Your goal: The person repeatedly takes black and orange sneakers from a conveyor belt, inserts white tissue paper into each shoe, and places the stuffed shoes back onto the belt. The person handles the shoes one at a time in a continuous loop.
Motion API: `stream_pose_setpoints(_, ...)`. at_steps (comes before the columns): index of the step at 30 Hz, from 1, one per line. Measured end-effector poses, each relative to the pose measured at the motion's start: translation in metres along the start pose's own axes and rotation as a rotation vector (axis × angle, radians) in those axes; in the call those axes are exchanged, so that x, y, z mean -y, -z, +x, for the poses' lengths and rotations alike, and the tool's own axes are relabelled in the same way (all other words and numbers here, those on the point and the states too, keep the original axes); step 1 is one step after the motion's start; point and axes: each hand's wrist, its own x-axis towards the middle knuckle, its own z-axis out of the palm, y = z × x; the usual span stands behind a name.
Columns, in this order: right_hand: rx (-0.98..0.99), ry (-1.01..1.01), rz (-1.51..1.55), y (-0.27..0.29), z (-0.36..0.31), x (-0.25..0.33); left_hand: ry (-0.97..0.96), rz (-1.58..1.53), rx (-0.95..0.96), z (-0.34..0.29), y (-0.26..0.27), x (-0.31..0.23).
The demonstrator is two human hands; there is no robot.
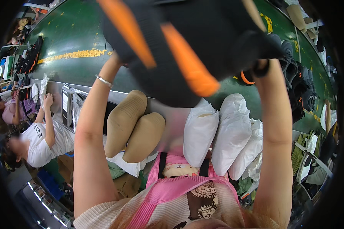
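A black shoe point(156, 72) with orange stripes is raised close in front of me and blurred by motion. My left hand point(117, 58) grips its left side, most of the fingers hidden behind it. My right hand point(264, 68) is at its right end, fingers largely covered by dark material. Below the shoe, between my forearms, lie two beige, ribbed foot-shaped inserts point(127, 120). To their right are several similar shapes wrapped in white paper point(233, 129).
A green work surface point(76, 38) with worn yellow lines spreads ahead. Dark shoes stand in rows at the right point(294, 72) and far left point(30, 57). A person in a white shirt point(47, 139) works on my left. A rack with paper point(313, 156) stands at the right.
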Motion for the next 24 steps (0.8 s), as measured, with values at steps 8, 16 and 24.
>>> stream_pose_setpoints(8,-0.047,0.18,-0.551,-0.175,0.09,-0.074,-0.443,-0.488,-0.164,0.017,-0.033,-0.142)
stream_pose_setpoints(16,0.033,-0.033,-1.152,-0.176,0.105,-0.195,-0.355,-0.362,-0.063,-0.017,-0.028,-0.14)
stream_pose_setpoints(24,-0.183,0.479,-1.368,-0.081,0.019,-0.092,-0.446,-0.482,-0.248,0.008,-0.041,-0.139)
